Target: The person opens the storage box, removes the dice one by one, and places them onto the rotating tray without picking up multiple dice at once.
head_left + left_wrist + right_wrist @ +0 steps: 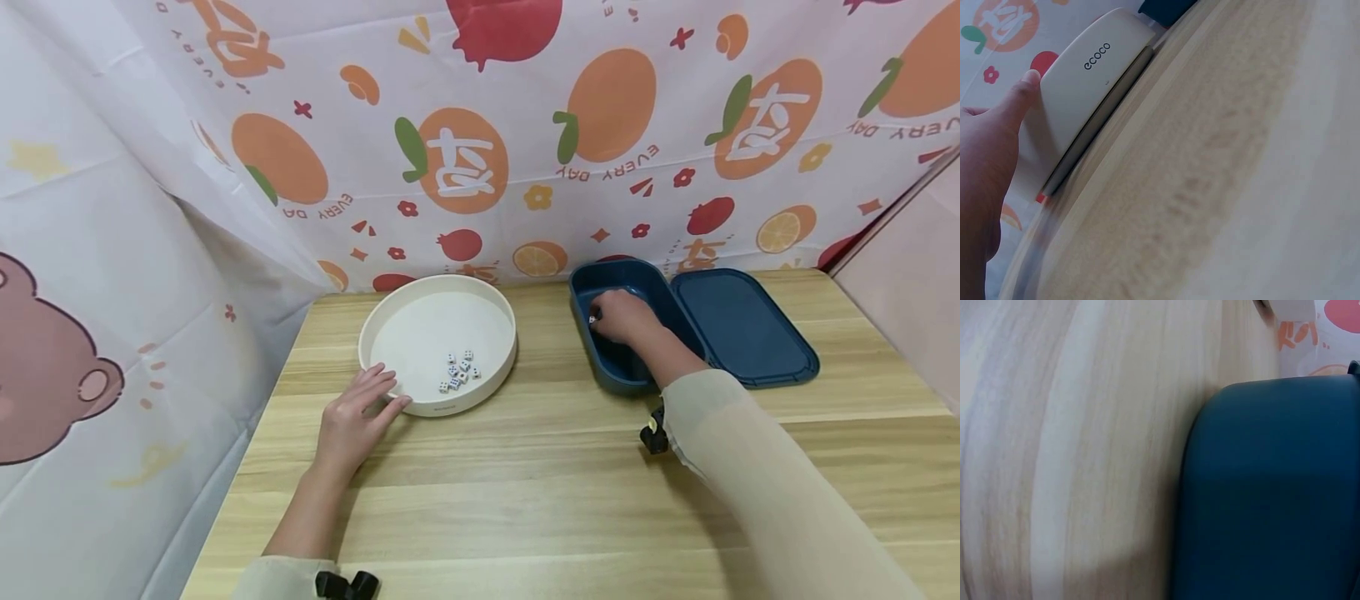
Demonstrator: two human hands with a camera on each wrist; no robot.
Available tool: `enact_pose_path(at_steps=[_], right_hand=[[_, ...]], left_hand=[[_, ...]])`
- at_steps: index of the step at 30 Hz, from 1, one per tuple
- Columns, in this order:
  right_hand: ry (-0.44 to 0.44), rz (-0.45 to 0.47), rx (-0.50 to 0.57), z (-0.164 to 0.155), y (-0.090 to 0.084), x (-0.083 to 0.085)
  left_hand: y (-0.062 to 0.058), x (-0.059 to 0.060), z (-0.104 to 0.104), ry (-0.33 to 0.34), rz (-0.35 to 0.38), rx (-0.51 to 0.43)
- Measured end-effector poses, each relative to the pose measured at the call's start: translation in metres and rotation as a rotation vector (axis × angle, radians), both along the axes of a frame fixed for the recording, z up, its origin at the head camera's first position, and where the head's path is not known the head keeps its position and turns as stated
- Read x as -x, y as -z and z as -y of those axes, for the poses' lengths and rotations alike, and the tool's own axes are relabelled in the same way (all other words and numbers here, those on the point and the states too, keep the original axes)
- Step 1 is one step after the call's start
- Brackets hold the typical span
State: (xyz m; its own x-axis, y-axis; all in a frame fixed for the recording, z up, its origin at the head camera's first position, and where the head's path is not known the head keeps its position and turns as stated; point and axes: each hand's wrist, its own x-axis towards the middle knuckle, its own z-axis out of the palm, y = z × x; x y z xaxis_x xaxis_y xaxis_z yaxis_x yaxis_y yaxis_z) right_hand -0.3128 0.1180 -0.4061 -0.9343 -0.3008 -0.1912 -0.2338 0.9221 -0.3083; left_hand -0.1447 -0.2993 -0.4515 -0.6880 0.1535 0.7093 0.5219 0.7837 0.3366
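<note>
A round cream-coloured tray [408, 333] sits on the table, with several small white dice [454, 382] grouped in its front right part. My left hand [352, 421] rests on the tray's front left rim, fingers extended and thumb [1025, 84] touching the edge beside the printed lettering. Inside a dark blue box [621, 385], my right hand [626, 317] pinches a small white die [593, 318] near the left wall. The right wrist view has only the outside of the box [1272, 487]; the hand is out of sight there.
A dark blue lid [746, 325] lies flat against the box's right side. Behind the table [510, 500] hangs a fruit-print cloth [540, 225], close to the tray and box. Another pale cloth [187, 333] hangs along the left side.
</note>
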Motion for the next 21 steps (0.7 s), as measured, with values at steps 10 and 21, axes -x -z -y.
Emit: enact_pose_path(at_steps=[10, 21], right_hand=[[0.176, -0.221, 0.258, -0.001, -0.016, -0.001], [0.055, -0.374, 0.53, 0.064, -0.032, -0.03]], left_hand=[[-0.001, -0.001, 0.002, -0.012, 0.065, 0.001], [0.002, -0.004, 0.001, -0.017, 0.076, -0.013]])
